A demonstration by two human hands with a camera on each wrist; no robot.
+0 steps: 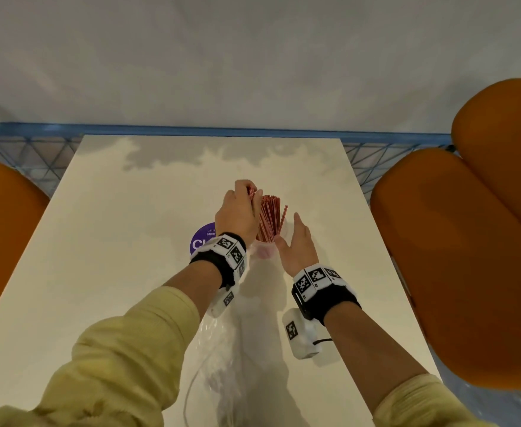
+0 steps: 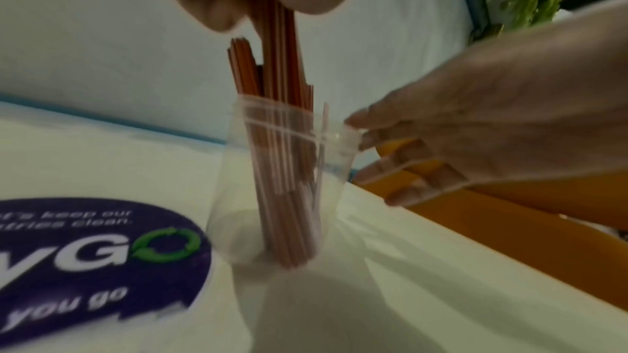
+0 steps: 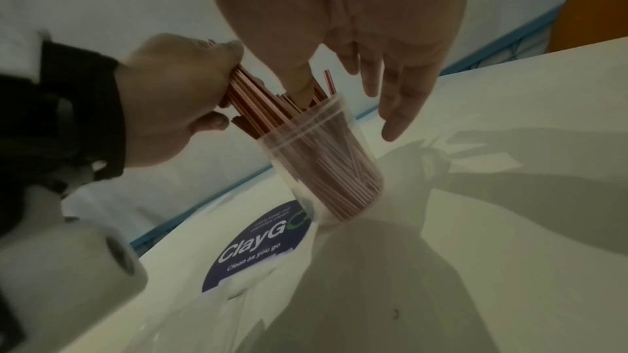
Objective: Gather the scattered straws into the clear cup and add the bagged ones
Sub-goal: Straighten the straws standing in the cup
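Observation:
A clear cup stands mid-table, full of thin red straws that stick out above its rim. My left hand grips a bundle of these straws near their top ends, their lower ends inside the cup. My right hand is beside the cup on the right, fingers straight and spread. In the right wrist view its thumb reaches among the straw tops at the cup's rim. A crumpled clear plastic bag lies on the table between my forearms.
A round purple sticker is on the white table just left of the cup. Orange chairs stand on the right and left. A blue wire frame runs along the table's far edge.

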